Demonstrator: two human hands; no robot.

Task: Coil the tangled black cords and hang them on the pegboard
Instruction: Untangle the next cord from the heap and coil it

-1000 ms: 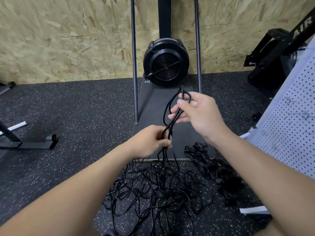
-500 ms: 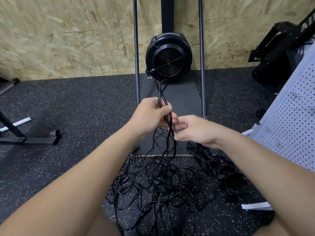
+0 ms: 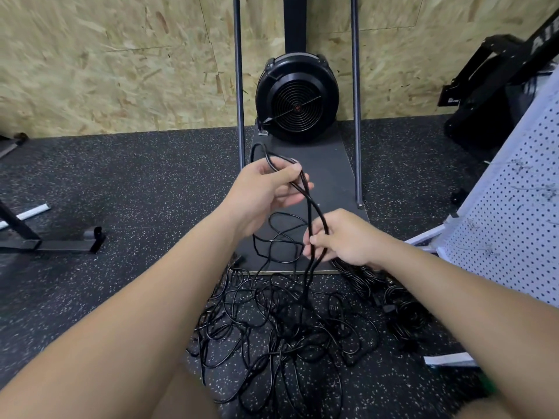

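Note:
A tangle of black cords [image 3: 281, 325] lies spread on the speckled rubber floor in front of me. My left hand [image 3: 266, 189] holds the top of a few folded loops of black cord [image 3: 313, 213] raised above the pile. Lower down, my right hand [image 3: 341, 237] pinches the same strands between thumb and fingers, and they trail from there into the tangle. A second bunch of cords [image 3: 393, 294] sits to the right of the pile. The white pegboard [image 3: 514, 213] leans at the right edge.
A black fan-wheel machine [image 3: 296, 98] stands on a dark base plate [image 3: 329, 164] between two upright steel rods, against an OSB wall. A black frame foot [image 3: 60, 244] lies at the left. Another black machine [image 3: 499, 86] stands at the back right.
My left hand rose from low on the cord to grip the loop tops. My right hand dropped from the top and now pinches the strands lower down, apart from the left.

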